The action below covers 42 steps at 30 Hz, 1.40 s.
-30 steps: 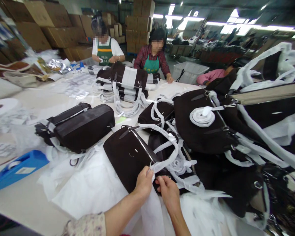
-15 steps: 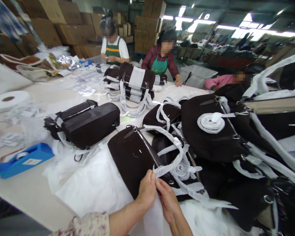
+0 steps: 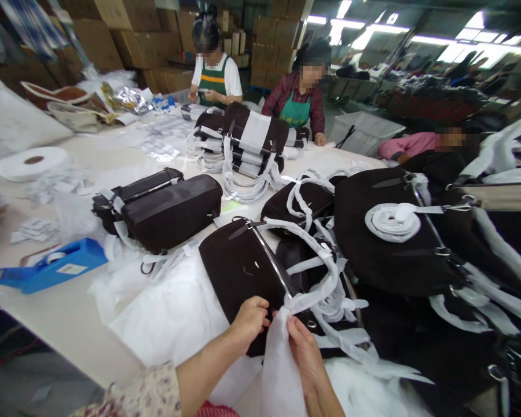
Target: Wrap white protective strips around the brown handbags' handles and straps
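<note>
Fingers (image 3: 296, 329) of the right hand (image 3: 308, 353) are closed on a white strip (image 3: 280, 359), which hangs toward the wearer from the covered handle (image 3: 331, 269) of a dark brown bag (image 3: 232, 275); the left hand (image 3: 248, 324) is just beside it, over the bag's near edge, its fingers curled in (whether they grip anything, I cannot tell). That bag lies at the near middle of the bench (image 3: 69, 313), its handle arching to the right in white wrapping; white sheeting (image 3: 169, 315) spreads to its left, and a larger dark bag (image 3: 373, 249) with a coiled white strap (image 3: 393, 223) on top lies to its right. Farther left are a folded dark bag (image 3: 173, 214), a blue tape dispenser (image 3: 65, 266) and a white roll (image 3: 32, 164); beyond stands a stack of bags with white bands (image 3: 254, 130); across the bench are a person in a striped green apron (image 3: 212, 84), another in a plain green apron (image 3: 295, 110) and, at right, a pink sleeve (image 3: 410, 145); cartons (image 3: 134, 49) are piled behind.
</note>
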Each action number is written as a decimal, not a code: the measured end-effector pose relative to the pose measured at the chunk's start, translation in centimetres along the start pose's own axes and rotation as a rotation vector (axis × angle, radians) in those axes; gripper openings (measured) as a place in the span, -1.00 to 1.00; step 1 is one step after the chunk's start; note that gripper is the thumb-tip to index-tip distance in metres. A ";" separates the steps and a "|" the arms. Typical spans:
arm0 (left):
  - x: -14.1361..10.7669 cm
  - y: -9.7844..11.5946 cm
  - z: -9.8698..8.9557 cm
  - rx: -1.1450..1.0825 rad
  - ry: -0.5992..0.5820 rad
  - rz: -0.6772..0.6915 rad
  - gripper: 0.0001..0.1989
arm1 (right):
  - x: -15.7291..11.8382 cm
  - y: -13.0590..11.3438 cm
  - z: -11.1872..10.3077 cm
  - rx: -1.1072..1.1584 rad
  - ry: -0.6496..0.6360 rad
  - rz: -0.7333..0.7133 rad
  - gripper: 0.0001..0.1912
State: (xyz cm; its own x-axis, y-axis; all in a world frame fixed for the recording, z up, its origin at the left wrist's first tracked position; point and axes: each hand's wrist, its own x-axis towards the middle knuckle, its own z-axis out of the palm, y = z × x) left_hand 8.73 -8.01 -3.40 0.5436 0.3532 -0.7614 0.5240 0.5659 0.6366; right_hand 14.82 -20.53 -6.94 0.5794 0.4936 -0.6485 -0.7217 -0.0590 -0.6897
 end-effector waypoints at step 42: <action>-2.9 -0.3 -2.1 0.128 -0.270 0.135 -0.57 | -0.8 -0.2 2.2 -0.086 0.156 -0.247 -0.62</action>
State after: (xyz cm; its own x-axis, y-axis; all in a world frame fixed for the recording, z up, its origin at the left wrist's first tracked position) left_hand 5.61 -7.66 -1.64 0.7592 0.1982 -0.6200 0.5044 0.4229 0.7528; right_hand 13.66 -18.98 -5.53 0.7894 0.3632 -0.4949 -0.5207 -0.0307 -0.8532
